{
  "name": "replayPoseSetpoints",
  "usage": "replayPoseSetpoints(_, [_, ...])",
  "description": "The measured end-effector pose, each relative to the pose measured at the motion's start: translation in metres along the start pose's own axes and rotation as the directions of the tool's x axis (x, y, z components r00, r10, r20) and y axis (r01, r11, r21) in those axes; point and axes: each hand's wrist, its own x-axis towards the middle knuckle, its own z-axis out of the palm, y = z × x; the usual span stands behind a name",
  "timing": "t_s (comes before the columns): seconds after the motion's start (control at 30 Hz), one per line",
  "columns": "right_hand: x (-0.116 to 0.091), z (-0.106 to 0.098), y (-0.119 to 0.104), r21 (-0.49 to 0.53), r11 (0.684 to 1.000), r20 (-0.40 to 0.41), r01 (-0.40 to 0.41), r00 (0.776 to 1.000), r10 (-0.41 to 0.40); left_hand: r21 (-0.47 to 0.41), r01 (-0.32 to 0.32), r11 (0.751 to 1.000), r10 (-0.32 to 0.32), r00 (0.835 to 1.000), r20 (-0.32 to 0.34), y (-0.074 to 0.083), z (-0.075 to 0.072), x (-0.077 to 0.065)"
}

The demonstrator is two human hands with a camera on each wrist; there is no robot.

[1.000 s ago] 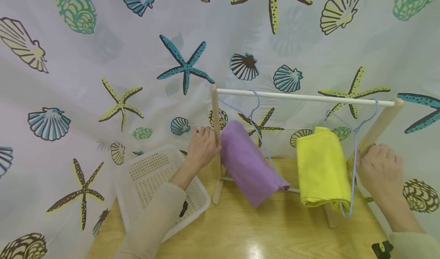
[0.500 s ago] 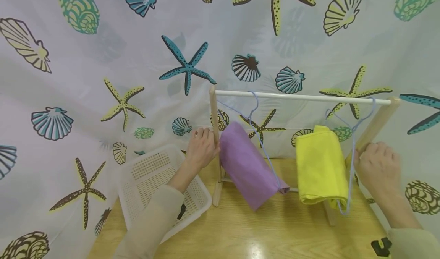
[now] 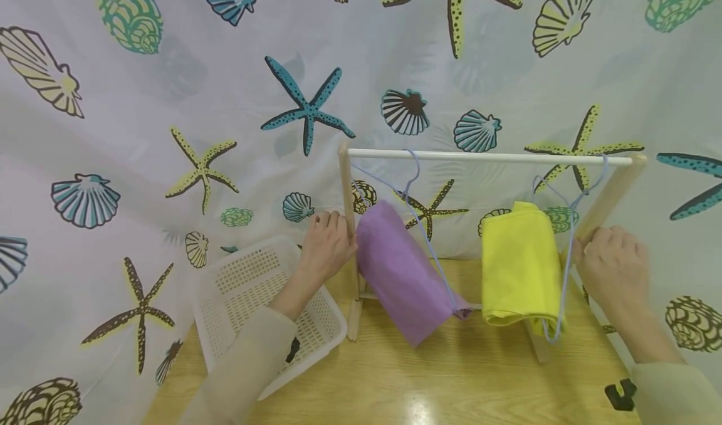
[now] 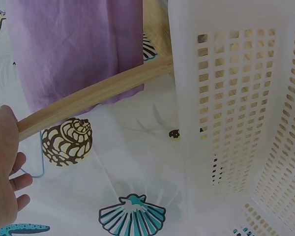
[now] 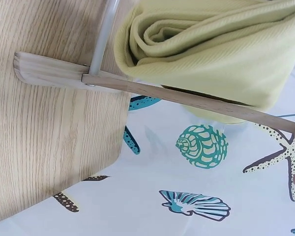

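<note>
A small clothes rack has a white rail (image 3: 479,157) between two wooden posts. My left hand (image 3: 326,244) grips the left post (image 3: 346,190); in the left wrist view its thumb lies at the post with the fingers curled behind. On the other side my right hand (image 3: 616,263) holds the right post (image 3: 612,199), mostly out of the right wrist view. From the rail hang two blue hangers, the left hanger (image 3: 416,173) with a purple cloth (image 3: 402,278) slanting down, the right hanger (image 3: 568,249) with a folded yellow cloth (image 3: 517,265).
A white perforated basket (image 3: 256,259) stands left of the rack, partly behind my left forearm. Under everything is a wooden table (image 3: 451,381). A white curtain (image 3: 350,36) printed with shells and starfish hangs behind and at the sides.
The top of the rack has shifted slightly left, with both hands still on its posts. The hangers and cloths have moved along with it; the basket stays in place.
</note>
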Motion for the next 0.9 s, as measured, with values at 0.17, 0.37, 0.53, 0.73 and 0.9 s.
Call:
replayPoseSetpoints(0.17, [0.003,0.001,-0.002,-0.004,1.000,0.012,0.011,1.000,-0.011,-0.003,-0.004,1.000,0.004,0.999,-0.045,-0.001,0.000,-0.003])
replayPoseSetpoints(0.37, [0.006,0.004,-0.004,0.002,1.000,-0.034,0.019,0.999,-0.019,-0.011,0.001,1.000,-0.001,0.999,-0.053,-0.002,0.000,-0.005])
replayPoseSetpoints(0.53, [0.008,0.007,-0.005,0.018,1.000,-0.047,0.009,0.999,-0.008,-0.016,0.011,1.000,-0.012,0.998,-0.068,-0.002,-0.001,-0.006])
replayPoseSetpoints(0.73, [0.011,0.011,-0.002,0.004,1.000,-0.012,0.025,1.000,-0.025,-0.018,0.017,1.000,-0.018,0.996,-0.091,-0.002,-0.004,-0.008])
replayPoseSetpoints(0.9, [0.012,0.013,0.000,0.000,1.000,0.046,0.016,0.999,-0.016,0.004,0.020,1.000,-0.019,0.996,-0.087,-0.002,-0.004,-0.009])
